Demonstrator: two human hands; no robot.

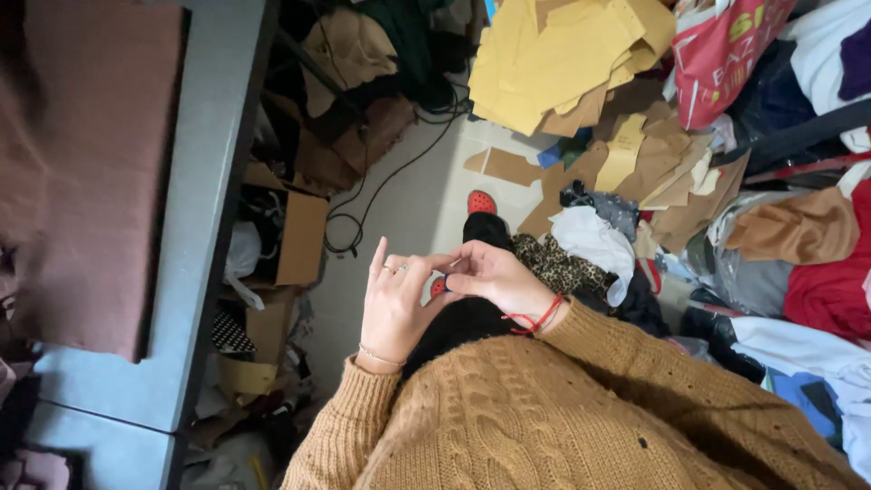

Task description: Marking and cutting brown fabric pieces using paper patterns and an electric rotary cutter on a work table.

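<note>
Table (213,181): grey, left side of frame, brown fabric (82,163) lying on it.
Paper patterns (562,63): yellow/tan stack, top centre-right.
Red bag (721,54): upper right.
Left hand (392,304): centre, fingers spread, ring on, fingertips meeting right hand.
Right hand (494,277): centre, pinching smth tiny, too small to tell; red cord (535,322) at wrist.

Open floor (408,218) is left between the table edge (213,181) and the cardboard pattern pieces (562,63), crossed only by black cables (381,181).
</note>
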